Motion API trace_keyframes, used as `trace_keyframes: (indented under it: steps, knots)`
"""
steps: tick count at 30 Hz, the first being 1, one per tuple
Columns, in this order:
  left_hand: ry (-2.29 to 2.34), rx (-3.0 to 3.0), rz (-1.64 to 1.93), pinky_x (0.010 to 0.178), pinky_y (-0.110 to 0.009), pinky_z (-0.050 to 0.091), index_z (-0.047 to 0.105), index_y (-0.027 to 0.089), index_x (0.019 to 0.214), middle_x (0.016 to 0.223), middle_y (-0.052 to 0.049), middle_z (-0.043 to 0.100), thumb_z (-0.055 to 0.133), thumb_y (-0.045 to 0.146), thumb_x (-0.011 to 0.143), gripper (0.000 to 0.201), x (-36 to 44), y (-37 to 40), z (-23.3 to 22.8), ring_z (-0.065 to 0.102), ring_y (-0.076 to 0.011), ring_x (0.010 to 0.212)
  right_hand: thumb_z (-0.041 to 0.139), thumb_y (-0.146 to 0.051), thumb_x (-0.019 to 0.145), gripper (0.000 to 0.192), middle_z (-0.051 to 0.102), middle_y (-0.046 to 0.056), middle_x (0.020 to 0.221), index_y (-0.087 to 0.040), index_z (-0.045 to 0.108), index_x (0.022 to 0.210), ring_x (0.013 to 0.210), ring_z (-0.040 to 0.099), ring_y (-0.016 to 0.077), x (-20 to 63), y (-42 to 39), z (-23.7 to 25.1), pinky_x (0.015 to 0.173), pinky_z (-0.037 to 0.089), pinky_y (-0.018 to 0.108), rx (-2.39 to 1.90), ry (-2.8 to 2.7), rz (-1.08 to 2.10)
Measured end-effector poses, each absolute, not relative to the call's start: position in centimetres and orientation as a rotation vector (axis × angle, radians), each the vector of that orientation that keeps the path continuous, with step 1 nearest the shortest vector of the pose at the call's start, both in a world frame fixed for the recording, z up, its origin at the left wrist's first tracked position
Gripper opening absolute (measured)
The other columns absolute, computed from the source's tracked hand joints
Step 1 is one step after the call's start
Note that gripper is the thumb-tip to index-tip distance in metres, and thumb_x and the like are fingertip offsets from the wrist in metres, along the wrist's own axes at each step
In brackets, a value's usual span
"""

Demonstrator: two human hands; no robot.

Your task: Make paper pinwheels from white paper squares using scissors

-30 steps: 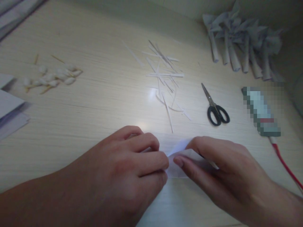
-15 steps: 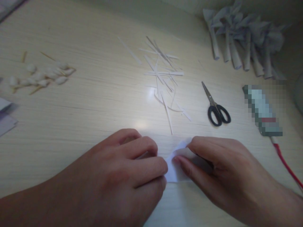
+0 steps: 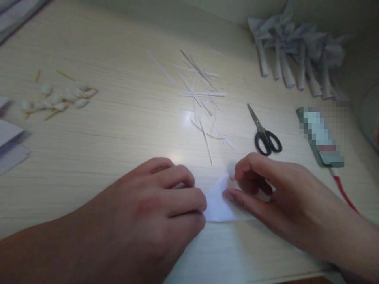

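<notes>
1. Left hand (image 3: 154, 209) lies knuckles-up on the wooden table (image 3: 118, 130), fingers curled under and pressed down. Its fingertips sit on the left edge of a small white paper piece (image 3: 217, 205).
2. Paper piece: flat on the table near the front edge, between the two hands. It rises to a point at the top; its lower part spreads out beneath both hands. Only the middle wedge shows.
3. Right hand (image 3: 275, 193) comes in from the right. Its lower finger lies along the right edge of the paper and touches it. Thumb and forefinger are drawn together at the paper's upper tip, where a small white bit (image 3: 231, 170) shows; whether they pinch it I cannot tell.
4. Grip state: left hand closed down on the paper, pinning it rather than lifting it. Right hand half-curled, in contact with the paper.
5. Behind the hands, mid-table: a scatter of thin white paper strips (image 3: 201, 94).
6. Right of the strips: black-handled scissors (image 3: 263, 132), blades closed, lying flat, just beyond the right hand.
7. Far right corner: a cluster of rolled paper cones (image 3: 296, 51).
8. Left side: a small heap of cotton swabs (image 3: 59, 98), well apart from the hands.
</notes>
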State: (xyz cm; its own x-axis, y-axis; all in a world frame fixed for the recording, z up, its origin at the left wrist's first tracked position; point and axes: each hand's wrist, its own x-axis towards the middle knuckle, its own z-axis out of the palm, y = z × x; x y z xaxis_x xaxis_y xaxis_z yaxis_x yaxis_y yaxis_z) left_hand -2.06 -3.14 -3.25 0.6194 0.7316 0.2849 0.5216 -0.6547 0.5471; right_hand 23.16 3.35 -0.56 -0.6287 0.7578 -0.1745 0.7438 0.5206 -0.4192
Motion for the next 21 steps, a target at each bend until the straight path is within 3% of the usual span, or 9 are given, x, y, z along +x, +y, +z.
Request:
trace_keyframes:
  steps: [3,6,9,11,13,15,17,21]
  knots:
    - [0.957,2.439,0.607,0.086,-0.041,0.049,0.075,0.029,0.097,0.094,-0.003,0.075,0.059,0.020,0.093,0.018,-1.8,-3.2,-2.6,0.064,-0.0241,0.093,0.067,-0.025,0.090,0.008,0.064,0.000,0.074,-0.023,0.064,0.084,0.066,0.058,0.0160,22.8,3.2,-0.1,0.057,0.041,0.028,-1.179,-2.781,0.598]
    - [0.964,2.453,0.547,0.088,-0.043,0.048,0.075,0.030,0.098,0.097,-0.003,0.075,0.058,0.021,0.094,0.019,-1.6,-3.4,-2.1,0.064,-0.0243,0.094,0.062,-0.021,0.094,0.011,0.068,0.004,0.080,-0.021,0.070,0.086,0.078,0.061,0.0214,22.4,2.2,1.2,0.068,0.046,0.035,-1.044,-2.827,0.313]
    - [0.960,2.487,0.495,0.091,-0.044,0.047,0.075,0.030,0.100,0.101,-0.002,0.075,0.056,0.023,0.096,0.021,-1.5,-3.7,-1.8,0.064,-0.0241,0.096,0.060,-0.026,0.096,0.016,0.073,0.007,0.089,-0.022,0.075,0.100,0.089,0.063,0.0274,22.4,-0.8,2.3,0.082,0.048,0.045,-1.027,-2.839,0.112]
    - [0.963,2.509,0.465,0.094,-0.044,0.046,0.075,0.030,0.102,0.104,-0.002,0.075,0.055,0.023,0.097,0.022,-1.5,-3.8,-1.7,0.063,-0.0239,0.098,0.059,-0.034,0.097,0.025,0.075,0.007,0.110,-0.022,0.072,0.115,0.106,0.063,0.0311,22.6,-3.8,2.0,0.095,0.044,0.052,-1.026,-2.818,0.085]
    - [0.964,2.532,0.424,0.096,-0.045,0.045,0.075,0.031,0.105,0.107,0.000,0.075,0.055,0.022,0.097,0.023,-1.7,-4.0,-1.7,0.063,-0.0235,0.100,0.056,-0.051,0.098,0.049,0.066,0.008,0.137,-0.018,0.064,0.133,0.130,0.053,0.0338,22.7,-6.7,0.8,0.113,0.034,0.054,-1.062,-2.862,0.134]
    - [0.960,2.564,0.384,0.098,-0.045,0.044,0.074,0.032,0.109,0.111,0.001,0.074,0.054,0.020,0.097,0.027,-1.8,-4.1,-1.6,0.062,-0.0234,0.103,0.050,-0.062,0.097,0.072,0.050,0.010,0.156,-0.012,0.049,0.148,0.145,0.039,0.0360,22.8,-9.0,-0.7,0.120,0.025,0.057,-1.125,-2.861,0.085]
    - [0.952,2.599,0.358,0.100,-0.046,0.043,0.074,0.032,0.111,0.116,0.001,0.074,0.052,0.019,0.097,0.029,-1.9,-4.1,-1.5,0.061,-0.0234,0.108,0.046,-0.070,0.096,0.086,0.037,0.014,0.163,-0.007,0.039,0.154,0.151,0.030,0.0375,22.6,-10.4,-2.2,0.120,0.023,0.060,-1.175,-2.854,0.034]
    - [0.942,2.646,0.308,0.102,-0.045,0.042,0.073,0.033,0.115,0.122,0.002,0.073,0.051,0.020,0.098,0.031,-2.1,-4.1,-1.2,0.061,-0.0229,0.113,0.041,-0.074,0.095,0.091,0.032,0.014,0.165,-0.010,0.033,0.158,0.153,0.028,0.0347,22.4,-10.9,-3.6,0.122,0.020,0.061,-1.286,-2.810,0.049]
